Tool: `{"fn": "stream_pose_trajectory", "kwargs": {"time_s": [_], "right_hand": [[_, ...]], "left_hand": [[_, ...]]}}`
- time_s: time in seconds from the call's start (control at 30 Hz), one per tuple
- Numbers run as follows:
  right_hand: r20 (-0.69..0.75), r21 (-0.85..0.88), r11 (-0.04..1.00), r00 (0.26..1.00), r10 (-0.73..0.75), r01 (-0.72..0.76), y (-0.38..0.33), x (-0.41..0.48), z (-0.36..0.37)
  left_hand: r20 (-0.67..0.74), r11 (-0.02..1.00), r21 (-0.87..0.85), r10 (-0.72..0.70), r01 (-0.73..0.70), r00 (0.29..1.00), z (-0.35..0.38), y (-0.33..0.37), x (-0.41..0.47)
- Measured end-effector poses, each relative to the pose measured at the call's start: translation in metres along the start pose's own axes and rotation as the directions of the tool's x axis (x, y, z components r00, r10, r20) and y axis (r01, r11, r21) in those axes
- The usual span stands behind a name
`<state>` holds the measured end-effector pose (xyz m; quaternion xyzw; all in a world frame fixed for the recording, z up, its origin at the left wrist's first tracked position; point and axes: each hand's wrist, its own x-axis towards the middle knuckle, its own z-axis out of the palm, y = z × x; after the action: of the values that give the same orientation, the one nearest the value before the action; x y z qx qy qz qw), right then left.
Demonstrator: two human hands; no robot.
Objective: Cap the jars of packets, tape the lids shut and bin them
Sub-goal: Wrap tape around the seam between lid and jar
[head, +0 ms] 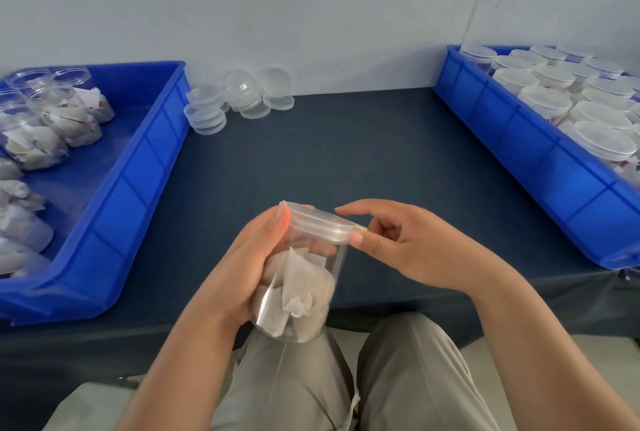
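Left blue bin [138, 170]: uncapped clear jars [62, 115], each stuffed with white paper packets, crowded toward its left side. Behind it on the dark table [346, 153], against the wall: a cluster of loose clear lids [239, 98], some stacked, some leaning.

Centre, over the near table edge and the person's lap: held jar [298, 285], clear plastic, tilted, crumpled white packets filling the lower half, upper half see-through. Translucent ribbed lid [320, 224] sits on its mouth. Left hand [249, 257] wraps the jar body, thumb up against the lid rim. Right hand [398, 243] pinches the lid's right edge with its thumb, index finger stretched out above the lid.

Right blue bin [519, 139]: packed with capped jars [547, 101], lids up, in rows.
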<state>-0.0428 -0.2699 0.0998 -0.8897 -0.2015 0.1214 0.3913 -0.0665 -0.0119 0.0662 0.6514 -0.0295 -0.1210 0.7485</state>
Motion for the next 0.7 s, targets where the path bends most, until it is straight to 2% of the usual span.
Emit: {"fn": "stream_pose_trajectory", "kwargs": {"time_s": [0.07,0.13,0.23,0.3,0.37,0.47,0.57,0.7], "right_hand": [[0.017,0.022,1.0,1.0,-0.013,0.012,-0.001,0.001,0.0],[0.005,0.036,0.999,0.999,-0.032,0.032,0.001,0.001,0.002],[-0.07,0.069,0.997,0.997,-0.036,0.041,0.003,-0.001,0.006],[-0.122,0.043,0.999,0.992,-0.013,0.018,0.003,-0.001,0.01],[-0.172,0.016,1.0,0.985,0.0,0.003,0.001,-0.002,0.012],[-0.242,-0.026,1.0,0.97,-0.002,-0.004,-0.006,-0.006,0.02],[-0.32,-0.023,1.0,0.947,-0.007,0.0,-0.014,-0.008,0.03],[-0.344,-0.037,0.999,0.939,-0.02,0.008,-0.021,-0.01,0.032]], "left_hand": [[0.039,1.0,-0.013,0.019,-0.018,0.999,-0.002,-0.002,0.002],[0.027,0.998,0.043,0.037,-0.039,0.999,-0.001,0.001,0.004],[-0.039,0.966,0.232,0.124,-0.112,0.991,0.004,0.01,0.007],[-0.142,0.93,0.335,0.212,-0.154,0.967,0.006,0.013,0.008],[-0.235,0.895,0.421,0.264,-0.146,0.936,0.011,0.015,0.006],[-0.267,0.867,0.486,0.269,-0.112,0.925,0.022,0.015,0.002],[-0.235,0.853,0.515,0.241,-0.089,0.942,0.029,0.013,-0.002],[-0.175,0.828,0.55,0.244,-0.11,0.954,0.03,0.009,-0.005]]}}
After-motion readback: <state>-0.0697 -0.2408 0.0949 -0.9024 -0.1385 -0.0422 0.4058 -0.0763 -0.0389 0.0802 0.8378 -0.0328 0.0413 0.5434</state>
